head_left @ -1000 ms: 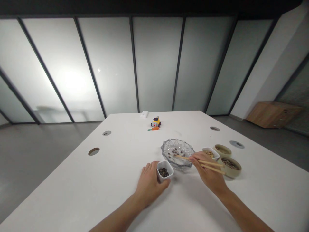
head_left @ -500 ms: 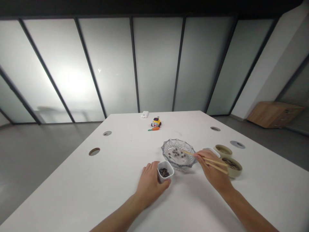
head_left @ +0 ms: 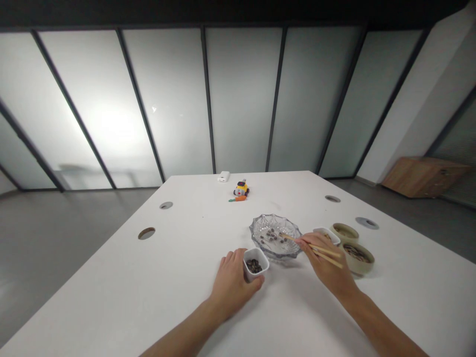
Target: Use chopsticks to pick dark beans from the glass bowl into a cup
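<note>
My left hand point(head_left: 233, 280) is wrapped round a small white cup point(head_left: 265, 262) standing on the table. Dark seeds point(head_left: 254, 266) lie in the bottom of this cup. My right hand point(head_left: 325, 260) grips a pair of wooden chopsticks point(head_left: 323, 250). Their tips reach into a scalloped glass bowl point(head_left: 256, 239), among several dark seeds point(head_left: 271, 236) scattered over its floor. Whether a seed sits between the tips is too small to tell. Behind the right hand, partly covered by it, is a white dish point(head_left: 334, 238) with pale pieces.
Two beige round bowls point(head_left: 368, 267) stand right of my right hand; the nearer one holds seeds. Farther back are a toy carrot point(head_left: 238, 199), a yellow toy car point(head_left: 241, 188) and a white box-shaped device point(head_left: 223, 176). The white table point(head_left: 186, 248) has round holes near its sides.
The chopstick tips have moved right within the glass bowl, then dipped slightly among the seeds. My right hand shifted right, then slightly back left. My left hand stays on the cup.
</note>
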Motion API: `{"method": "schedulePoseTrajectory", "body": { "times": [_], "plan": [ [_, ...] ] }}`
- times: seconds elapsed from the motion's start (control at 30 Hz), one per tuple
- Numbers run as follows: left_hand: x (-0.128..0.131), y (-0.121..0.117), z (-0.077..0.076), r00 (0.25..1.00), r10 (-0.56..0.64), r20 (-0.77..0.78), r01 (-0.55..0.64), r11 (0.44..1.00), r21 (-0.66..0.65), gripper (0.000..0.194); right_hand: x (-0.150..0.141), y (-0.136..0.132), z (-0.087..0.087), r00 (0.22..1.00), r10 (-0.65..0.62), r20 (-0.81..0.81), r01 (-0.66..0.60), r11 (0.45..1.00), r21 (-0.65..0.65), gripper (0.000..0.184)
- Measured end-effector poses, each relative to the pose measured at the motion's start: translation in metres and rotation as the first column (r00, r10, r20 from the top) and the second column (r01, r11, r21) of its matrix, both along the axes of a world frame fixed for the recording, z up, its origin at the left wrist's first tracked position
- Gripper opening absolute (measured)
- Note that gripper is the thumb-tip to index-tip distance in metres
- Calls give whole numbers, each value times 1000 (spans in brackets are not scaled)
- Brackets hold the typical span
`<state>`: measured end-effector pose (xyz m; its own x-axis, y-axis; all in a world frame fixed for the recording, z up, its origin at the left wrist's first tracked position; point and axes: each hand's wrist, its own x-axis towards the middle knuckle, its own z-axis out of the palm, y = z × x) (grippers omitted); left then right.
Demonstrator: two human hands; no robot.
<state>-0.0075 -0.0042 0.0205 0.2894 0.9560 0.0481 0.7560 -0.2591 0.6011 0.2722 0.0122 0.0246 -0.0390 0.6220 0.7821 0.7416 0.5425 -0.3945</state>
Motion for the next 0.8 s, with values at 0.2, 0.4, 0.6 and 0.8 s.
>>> {"method": "schedulePoseTrajectory", "body": {
  "times": [0.2,0.4,0.6,0.8],
  "plan": [
    [-2,0,-3,1000,-2,-2,2,1000,8,39,4,2,-3,999,-33,-22,33,999,-9,39],
    [-2,1,-5,1000,-5,10,5,1000,16,40,4,1,-1,1000,-8,-19,8,1000,2,32],
    [-1,1,-5,1000,-1,-3,1,1000,10,39,3,1,0,1000,-18,-24,18,1000,21,34],
    [-3,1,-6,1000,-3,-10,3,1000,12,37,6,2,2,997,-76,-23,77,995,56,37]
  ]
}}
